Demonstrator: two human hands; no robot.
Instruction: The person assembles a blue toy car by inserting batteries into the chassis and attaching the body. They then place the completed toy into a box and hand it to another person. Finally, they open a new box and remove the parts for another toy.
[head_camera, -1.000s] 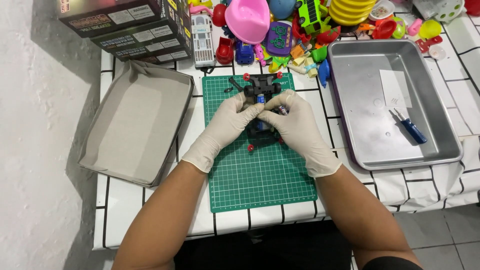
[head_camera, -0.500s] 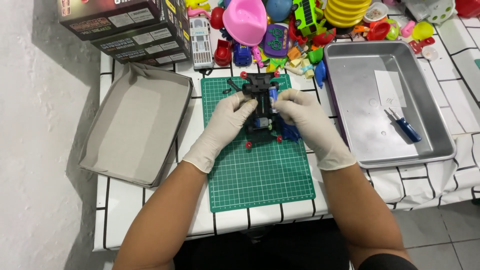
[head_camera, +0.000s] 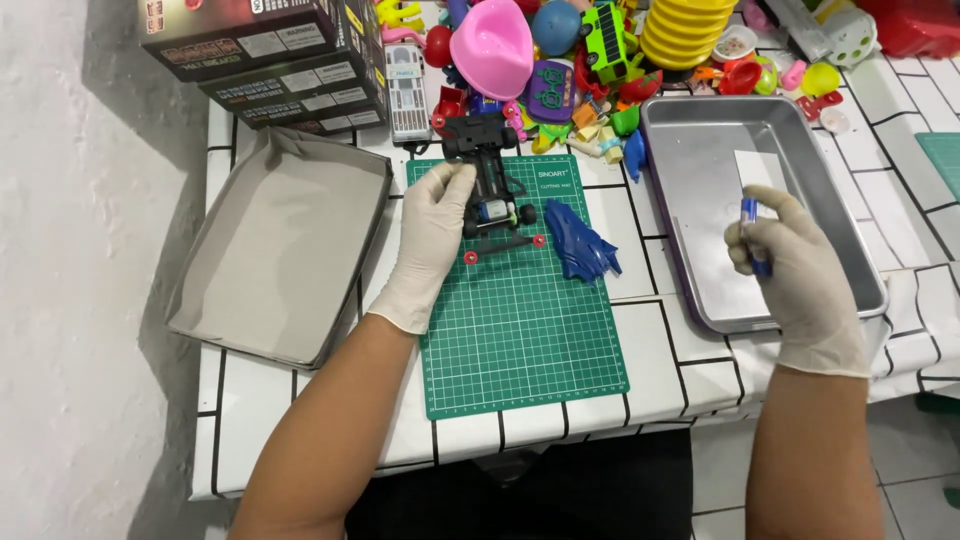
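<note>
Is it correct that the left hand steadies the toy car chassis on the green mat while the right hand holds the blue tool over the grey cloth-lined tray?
Not quite. In the head view the right hand holds the blue tool over the metal tray, not the cloth-lined one.

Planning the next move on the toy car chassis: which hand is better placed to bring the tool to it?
Probably the right hand: it grips the blue-handled screwdriver over the metal tray, while the left hand steadies the chassis.

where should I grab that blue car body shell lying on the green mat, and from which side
Grip the blue shell across its wider upper part, coming from above on the right. Its lower end tapers to thin points, and the chassis, steadied by the left hand, crowds its left.
</note>
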